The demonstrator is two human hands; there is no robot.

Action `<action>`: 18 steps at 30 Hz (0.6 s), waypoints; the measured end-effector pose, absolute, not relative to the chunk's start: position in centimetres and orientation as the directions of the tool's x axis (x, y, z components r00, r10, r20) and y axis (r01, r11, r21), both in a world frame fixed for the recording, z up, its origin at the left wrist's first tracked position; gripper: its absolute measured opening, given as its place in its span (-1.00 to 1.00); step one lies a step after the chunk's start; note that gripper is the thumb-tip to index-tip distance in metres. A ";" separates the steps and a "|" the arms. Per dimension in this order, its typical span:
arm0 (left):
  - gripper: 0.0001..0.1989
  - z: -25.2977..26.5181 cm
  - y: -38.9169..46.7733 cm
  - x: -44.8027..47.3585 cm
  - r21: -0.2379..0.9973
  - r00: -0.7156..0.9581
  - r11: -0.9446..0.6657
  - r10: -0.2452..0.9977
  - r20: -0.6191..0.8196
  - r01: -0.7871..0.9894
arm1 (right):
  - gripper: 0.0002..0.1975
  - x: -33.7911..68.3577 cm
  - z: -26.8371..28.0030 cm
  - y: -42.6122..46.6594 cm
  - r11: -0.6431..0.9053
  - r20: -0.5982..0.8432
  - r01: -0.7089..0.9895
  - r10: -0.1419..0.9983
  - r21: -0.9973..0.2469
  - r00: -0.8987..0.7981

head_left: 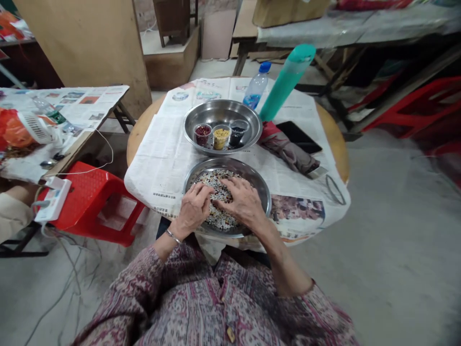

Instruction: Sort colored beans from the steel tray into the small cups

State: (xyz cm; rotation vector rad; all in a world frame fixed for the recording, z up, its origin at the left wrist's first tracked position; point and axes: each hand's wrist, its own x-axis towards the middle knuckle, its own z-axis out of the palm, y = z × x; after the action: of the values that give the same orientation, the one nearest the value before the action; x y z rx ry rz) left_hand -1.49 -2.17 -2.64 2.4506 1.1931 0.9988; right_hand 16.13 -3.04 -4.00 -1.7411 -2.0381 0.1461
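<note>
Red stool (86, 204): one, beside the tabletop (336, 144), carrying one white power strip (54, 199).
Left hand (194, 206): over the near bowl (263, 190), fingers bent toward the mixed grains (220, 218); whether any are pinched, I cannot tell.
Cups: three in the far bowl (223, 110), the red-filled cup (202, 134), the yellow-filled cup (221, 138), then the black-filled cup (236, 137).
Metal bowls: two, one beyond the other.
Grain layer: one, white, dark and yellow, too many grains to count, lying in the near bowl beneath and between both hands.
Right hand (243, 199): loosely spread over the grains, thumb parted from forefinger.
Bottle (255, 91): one, blue-capped, just behind the far bowl.
Green cylinder (286, 81): one, right of the bottle.
Cloth bundle (288, 151): one, grey and red.
Black flat object (299, 136): one, just beside the bundle.
</note>
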 end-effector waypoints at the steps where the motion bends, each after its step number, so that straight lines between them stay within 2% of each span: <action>1: -0.82 -2.9 -2.3 -1.7 0.490 0.411 -0.648 0.756 0.510 0.583 | -0.42 16.0 -4.0 -3.3 0.209 0.256 0.910 0.959 -0.357 -0.120; 3: -0.84 -3.6 -2.6 -2.1 0.504 0.358 -0.645 0.751 0.554 0.573 | -0.45 15.5 -4.2 -3.6 0.253 0.250 0.894 0.954 -0.371 -0.166; 7: -0.87 -4.9 -2.8 -3.0 0.547 0.304 -0.615 0.774 0.555 0.569 | -0.71 14.9 -5.0 -3.5 0.341 0.245 0.800 0.937 -0.494 -0.248; 10: -0.86 -5.3 -2.8 -3.4 0.544 0.345 -0.642 0.759 0.553 0.540 | -0.71 15.2 -5.4 -2.7 0.307 0.272 0.766 0.946 -0.564 -0.179; 13: -0.85 -5.2 -2.7 -3.4 0.536 0.359 -0.647 0.755 0.548 0.542 | -0.74 15.2 -4.8 -2.2 0.304 0.318 0.757 0.938 -0.578 -0.134; 18: -0.86 -5.3 -2.7 -3.3 0.548 0.333 -0.640 0.759 0.560 0.538 | -0.79 13.4 -3.4 -3.0 0.517 0.282 0.701 0.856 -0.491 -0.433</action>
State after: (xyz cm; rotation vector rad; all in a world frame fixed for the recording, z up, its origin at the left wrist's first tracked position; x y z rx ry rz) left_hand -3.32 -2.65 -5.33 2.3358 1.1677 1.2017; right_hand 13.42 -3.00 -3.35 -1.2699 -2.2617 0.4127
